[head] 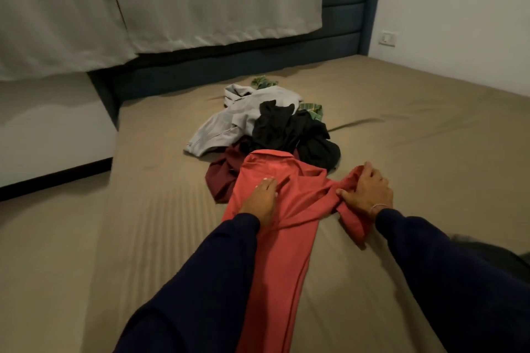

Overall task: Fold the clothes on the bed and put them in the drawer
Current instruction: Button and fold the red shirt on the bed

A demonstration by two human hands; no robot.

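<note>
A coral red shirt [286, 238] lies lengthwise on the tan bed sheet [160, 238], its collar end toward the pile. My left hand [262, 199] presses flat on the shirt's upper part with straight fingers. My right hand [365, 192] grips the bunched right sleeve [351, 221] at the shirt's side. Behind the shirt sits a heap of clothes: a maroon garment [222, 178], a black one [289, 129], a light grey one [229, 120] and a green patterned piece [311, 109]. No drawer is in view.
A dark blue padded headboard [347, 17] runs along the far side of the bed. Grey curtains [172, 0] hang above it. A white wall with a switch plate [387, 38] borders the right side. The bed's left edge drops beside a white wall.
</note>
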